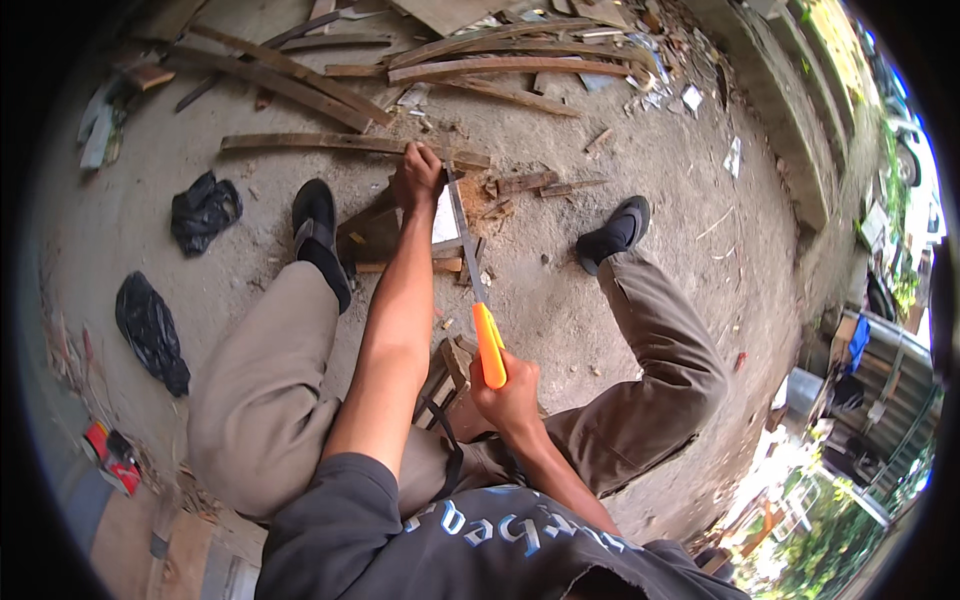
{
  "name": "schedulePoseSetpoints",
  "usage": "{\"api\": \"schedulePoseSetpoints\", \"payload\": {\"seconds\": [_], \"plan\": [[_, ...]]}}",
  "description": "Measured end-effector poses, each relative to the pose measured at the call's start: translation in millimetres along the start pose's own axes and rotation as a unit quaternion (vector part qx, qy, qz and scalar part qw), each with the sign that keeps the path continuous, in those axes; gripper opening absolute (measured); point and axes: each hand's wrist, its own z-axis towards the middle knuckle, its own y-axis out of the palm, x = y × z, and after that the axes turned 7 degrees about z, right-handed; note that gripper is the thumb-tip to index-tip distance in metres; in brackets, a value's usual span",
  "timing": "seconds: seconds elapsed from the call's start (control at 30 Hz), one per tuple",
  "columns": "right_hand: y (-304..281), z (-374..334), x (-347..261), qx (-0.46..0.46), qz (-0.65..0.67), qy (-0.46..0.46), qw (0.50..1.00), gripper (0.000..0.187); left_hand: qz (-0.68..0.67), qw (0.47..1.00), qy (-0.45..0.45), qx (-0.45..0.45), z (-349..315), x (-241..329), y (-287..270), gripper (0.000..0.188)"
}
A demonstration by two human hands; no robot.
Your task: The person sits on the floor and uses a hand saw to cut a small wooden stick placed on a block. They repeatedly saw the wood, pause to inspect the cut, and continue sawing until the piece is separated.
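Note:
My right hand (pixel 506 391) is wrapped round the orange handle of a hand saw (pixel 489 340). The saw's thin blade runs forward to a long wooden strip (pixel 310 142), its far end lying against the wood. Just left of the blade, my left hand (pixel 418 178) grips the same strip, fingers closed over it. The strip lies crosswise over a low support (pixel 372 232), partly hidden by my left forearm. Beside the blade, a white patch (pixel 446 222) shows on that support. Short wood offcuts (pixel 524 183) and sawdust lie right of the blade.
Several long wooden strips (pixel 500 68) are piled at the far side. Two black plastic bags (pixel 205 212) lie on the left, with a red box (pixel 112 458) nearer me. My shoes (pixel 614 234) flank the work. Concrete steps (pixel 765 110) rise at the right.

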Motion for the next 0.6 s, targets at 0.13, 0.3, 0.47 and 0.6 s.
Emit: {"api": "schedulePoseSetpoints", "payload": {"seconds": [0.13,0.3,0.47,0.6], "plan": [[17,3,8,-0.027,-0.017,-0.006,0.999,0.012,0.005,0.998,0.037,0.047,35,-8,8,0.035],[-25,1,3,-0.038,0.002,0.011,0.999,0.017,-0.012,0.996,0.061,0.069,24,-15,10,0.037],[9,68,9,-0.034,-0.032,0.020,0.999,0.018,-0.037,0.994,0.098,0.030,24,-25,16,0.042],[-4,32,-1,-0.048,-0.019,0.024,0.998,0.017,-0.041,0.992,0.112,0.048,25,-24,11,0.042]]}}
